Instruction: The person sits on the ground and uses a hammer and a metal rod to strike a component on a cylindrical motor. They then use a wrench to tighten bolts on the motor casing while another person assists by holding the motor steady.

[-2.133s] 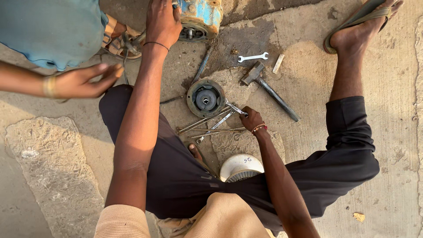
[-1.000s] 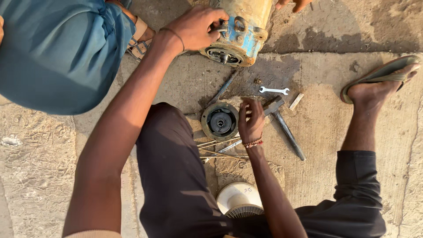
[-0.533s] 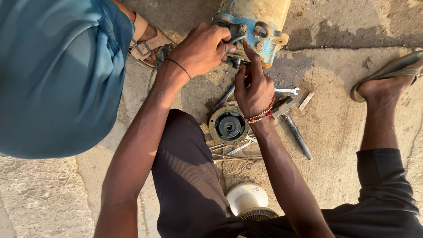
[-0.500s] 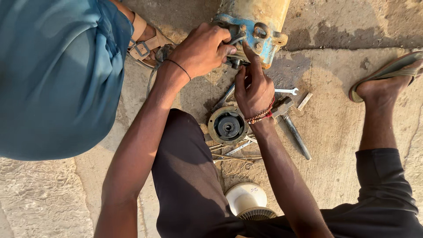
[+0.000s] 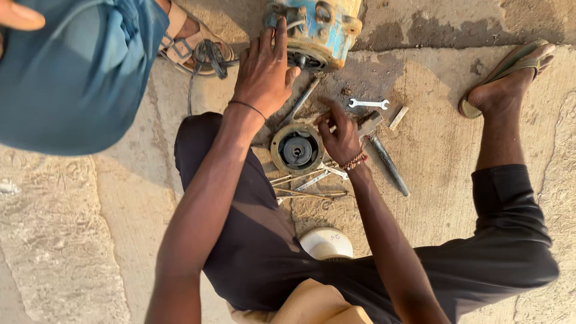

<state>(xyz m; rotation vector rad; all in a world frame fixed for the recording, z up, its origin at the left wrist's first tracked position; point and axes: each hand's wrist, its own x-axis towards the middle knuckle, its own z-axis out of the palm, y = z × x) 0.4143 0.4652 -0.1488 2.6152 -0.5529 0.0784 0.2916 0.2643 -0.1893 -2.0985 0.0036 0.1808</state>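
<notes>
A blue electric motor [image 5: 315, 27] lies on the concrete at the top. My left hand [image 5: 264, 72] rests flat on its lower rim, fingers spread, thumb apart. Just below sits a round metal end cover [image 5: 296, 150] with a dark hub. My right hand [image 5: 342, 135] hovers beside that cover, over a hammer [image 5: 387, 162], with fingers loosely apart and nothing visible in them. Thin rods and spanners [image 5: 306, 183] lie under my right wrist.
A small open-ended wrench [image 5: 368, 104] and a short wooden piece [image 5: 398, 117] lie right of the motor. A white domed fan cover [image 5: 327, 243] sits between my legs. Another person in a blue garment [image 5: 72, 78] crouches at the upper left, with a sandalled foot [image 5: 192, 48] near the motor.
My right hand has pulled back from the motor's face down to the tools beside the end cover. My left hand stays on the motor, now flatter. The view has shifted slightly.
</notes>
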